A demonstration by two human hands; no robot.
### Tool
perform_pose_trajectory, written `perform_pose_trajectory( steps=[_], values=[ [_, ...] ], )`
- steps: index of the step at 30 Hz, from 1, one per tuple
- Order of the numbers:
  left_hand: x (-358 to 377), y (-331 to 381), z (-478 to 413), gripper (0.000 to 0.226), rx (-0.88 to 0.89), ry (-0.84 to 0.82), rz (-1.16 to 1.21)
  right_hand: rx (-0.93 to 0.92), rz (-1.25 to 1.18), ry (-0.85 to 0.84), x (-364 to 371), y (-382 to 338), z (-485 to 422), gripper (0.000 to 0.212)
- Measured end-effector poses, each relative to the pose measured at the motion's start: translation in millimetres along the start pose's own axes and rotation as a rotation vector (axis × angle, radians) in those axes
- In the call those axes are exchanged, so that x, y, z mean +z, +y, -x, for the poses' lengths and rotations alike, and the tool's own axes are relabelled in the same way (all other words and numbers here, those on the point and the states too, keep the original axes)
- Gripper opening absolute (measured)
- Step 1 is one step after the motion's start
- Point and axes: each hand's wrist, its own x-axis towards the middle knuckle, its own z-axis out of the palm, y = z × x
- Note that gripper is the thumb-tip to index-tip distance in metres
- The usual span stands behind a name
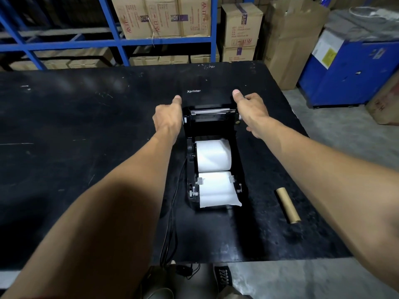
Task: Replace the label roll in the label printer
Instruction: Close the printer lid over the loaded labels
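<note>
A black label printer point(239, 160) stands open on the black table, its lid point(207, 93) marked "Xprinter" swung back. A white label roll point(213, 156) sits in the bay, and its paper point(216, 188) runs forward between the grey guides and over the front edge. My left hand point(168, 115) grips the lid's left side with the thumb on top. On the lid's right side, my right hand point(250, 106) holds it the same way. An empty brown cardboard core point(287, 206) lies on the table to the right of the printer.
A black cable point(172, 212) runs from the printer's left side off the table's point(75, 126) near edge. Blue shelving point(108, 42) with cardboard boxes stands behind the table. A blue machine point(349, 67) and boxes are on the floor at right.
</note>
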Motion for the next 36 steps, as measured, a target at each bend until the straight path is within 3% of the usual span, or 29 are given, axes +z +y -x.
perform_pose_trajectory(
  steps=[5, 9, 12, 18, 24, 29, 33, 36],
  values=[
    [-19.6, -15.4, 28.1, 0.075, 0.006, -0.001, -0.094, 0.049, 0.011, 0.075, -9.5, 11.9, 27.3, 0.070],
    [-30.0, -31.1, 54.9, 0.067, -0.022, -0.031, -0.103, 0.054, 0.016, 0.091, -13.6, 30.0, 57.6, 0.058],
    [-35.5, -42.7, 81.8, 0.074, -0.041, -0.064, -0.095, 0.084, 0.016, 0.081, -15.9, 45.2, 78.1, 0.052],
    [-41.8, -77.8, 101.3, 0.045, -0.081, -0.117, -0.200, 0.124, 0.075, 0.092, -13.2, 80.6, 106.5, 0.044],
    [-40.3, -108.5, 110.1, 0.033, -0.089, -0.128, -0.220, 0.153, 0.158, 0.064, -8.5, 116.7, 113.4, 0.042],
    [-38.6, -116.0, 111.5, 0.029, -0.088, -0.120, -0.230, 0.160, 0.113, 0.083, -10.2, 126.6, 115.9, 0.028],
    [-36.5, -124.3, 107.1, 0.028, -0.133, -0.130, -0.232, 0.186, 0.056, 0.047, -7.0, 138.3, 112.8, 0.051],
    [-35.7, -129.8, 105.8, 0.022, -0.154, -0.141, -0.197, 0.203, 0.020, 0.032, -6.4, 151.2, 105.2, 0.048]
  ],
)
